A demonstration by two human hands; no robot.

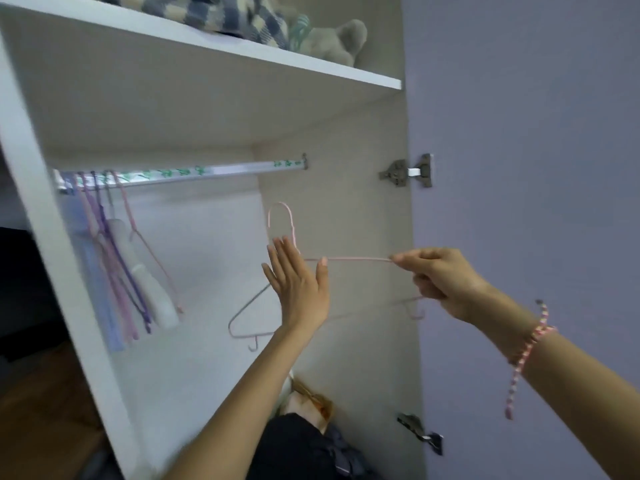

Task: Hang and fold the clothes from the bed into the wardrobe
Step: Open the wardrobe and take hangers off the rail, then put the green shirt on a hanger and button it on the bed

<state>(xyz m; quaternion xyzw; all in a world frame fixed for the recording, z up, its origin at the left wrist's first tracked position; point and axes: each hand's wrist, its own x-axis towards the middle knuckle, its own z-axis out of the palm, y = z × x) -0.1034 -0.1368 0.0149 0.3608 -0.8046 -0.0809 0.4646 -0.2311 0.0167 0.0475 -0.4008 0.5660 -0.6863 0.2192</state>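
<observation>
The right hand (pixel 440 282), wearing a bracelet (pixel 530 344), is pinching one end of the pink hanger (pixel 356 259), fingers curling on the wire. The hanger is hanging free below the rail (pixel 180 173). The left hand (pixel 298 282) is lying flat at its middle, fingers straight and together.

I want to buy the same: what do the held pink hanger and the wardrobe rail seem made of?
Pink hanger: probably thin wire with a pink coating, judging by its slim, bent outline. Rail: seemingly shiny metal, reflecting light.

Thin coated-wire hanger (pixel 349 259), prob. matt; smooth white laminate wardrobe (pixel 145 109)
</observation>
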